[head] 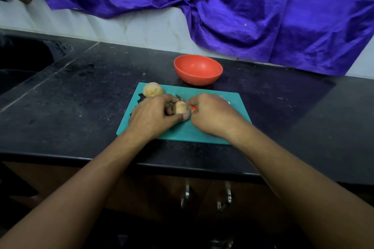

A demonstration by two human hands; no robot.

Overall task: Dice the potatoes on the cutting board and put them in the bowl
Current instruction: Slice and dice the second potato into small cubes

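Note:
A teal cutting board (pixel 178 133) lies on the black counter. My left hand (pixel 149 117) grips a peeled potato (pixel 179 107) at the board's middle, thumb and fingers around it. My right hand (pixel 212 115) is closed on a knife with a red handle (pixel 193 108); its thin blade (pixel 180 98) reaches over the potato's far side. A second peeled potato (pixel 152 89) rests at the board's far left corner. The red bowl (pixel 198 69) stands empty just behind the board.
A dark sink (pixel 22 60) is set into the counter at the far left. Purple cloth (pixel 242 6) hangs over the tiled wall behind. The counter's front edge runs just below the board, with cabinet handles (pixel 187 194) underneath.

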